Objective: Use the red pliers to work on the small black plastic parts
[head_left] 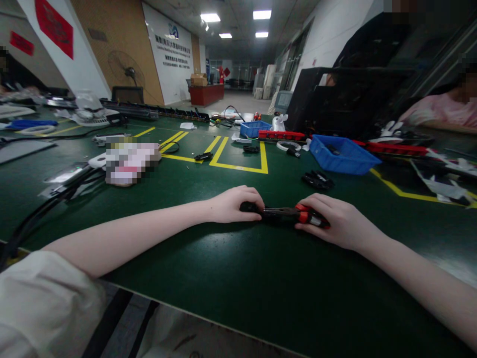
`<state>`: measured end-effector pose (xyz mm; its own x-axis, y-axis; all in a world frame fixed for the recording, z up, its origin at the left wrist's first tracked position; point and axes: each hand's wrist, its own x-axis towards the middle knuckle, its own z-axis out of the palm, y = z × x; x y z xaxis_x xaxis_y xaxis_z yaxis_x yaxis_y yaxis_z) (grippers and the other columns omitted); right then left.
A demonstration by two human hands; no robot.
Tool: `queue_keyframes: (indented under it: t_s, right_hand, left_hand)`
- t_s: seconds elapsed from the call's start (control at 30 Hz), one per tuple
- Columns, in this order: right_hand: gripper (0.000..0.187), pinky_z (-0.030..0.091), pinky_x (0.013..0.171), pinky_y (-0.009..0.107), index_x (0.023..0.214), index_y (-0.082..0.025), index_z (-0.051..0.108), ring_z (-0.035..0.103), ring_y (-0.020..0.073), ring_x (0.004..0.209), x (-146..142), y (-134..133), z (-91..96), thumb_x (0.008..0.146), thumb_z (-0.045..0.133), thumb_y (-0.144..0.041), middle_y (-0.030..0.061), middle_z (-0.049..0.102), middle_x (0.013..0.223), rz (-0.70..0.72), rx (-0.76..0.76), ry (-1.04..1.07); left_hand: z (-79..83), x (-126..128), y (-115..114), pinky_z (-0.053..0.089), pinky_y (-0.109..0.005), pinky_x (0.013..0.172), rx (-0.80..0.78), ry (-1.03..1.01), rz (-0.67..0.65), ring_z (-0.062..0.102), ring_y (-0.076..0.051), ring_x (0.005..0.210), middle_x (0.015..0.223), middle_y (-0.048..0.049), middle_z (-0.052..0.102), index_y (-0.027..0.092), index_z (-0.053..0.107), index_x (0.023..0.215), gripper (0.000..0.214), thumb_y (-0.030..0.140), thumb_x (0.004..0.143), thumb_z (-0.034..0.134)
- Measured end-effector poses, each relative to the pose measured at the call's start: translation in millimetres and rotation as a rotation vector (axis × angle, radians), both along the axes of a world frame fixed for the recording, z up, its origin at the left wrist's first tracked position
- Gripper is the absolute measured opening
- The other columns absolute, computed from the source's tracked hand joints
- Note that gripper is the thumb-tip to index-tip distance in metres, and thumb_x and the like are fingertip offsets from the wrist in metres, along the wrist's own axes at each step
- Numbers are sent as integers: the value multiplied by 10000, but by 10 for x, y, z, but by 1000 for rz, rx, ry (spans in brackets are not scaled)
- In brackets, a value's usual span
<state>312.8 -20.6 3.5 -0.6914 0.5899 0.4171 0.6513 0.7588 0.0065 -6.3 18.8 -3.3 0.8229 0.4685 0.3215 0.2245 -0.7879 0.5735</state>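
Observation:
Both my hands rest on the green table [231, 268] in front of me. My left hand [233, 204] is closed around a small black part [249, 207]. My right hand [337, 221] grips the red and black handles of a pair of pliers [298, 215]. The dark jaws of the pliers point left and meet the black part between the two hands. What the jaws pinch exactly is too small to tell.
A blue bin [343, 155] stands beyond my right hand, with loose black parts [317, 179] beside it. Another blue bin [254, 129] and red trays [276, 134] lie further back. Cables [44, 209] run along the left. A person in pink [443, 112] sits at the right.

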Motion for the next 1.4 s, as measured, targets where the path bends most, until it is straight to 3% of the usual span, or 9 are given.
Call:
queue_keyframes:
  t_s: [1.4]
  right_hand:
    - [373,592,694,353,1142,-183,625,715,236,845,11,-3,-19,988,593,-520,118,724,1021,19,84,-28]
  left_hand:
    - [15,9,3,475,-399,1040,-31,15,-20,634,-232,1152,1193,-92,690,165,688,1064,121,241,972,670]
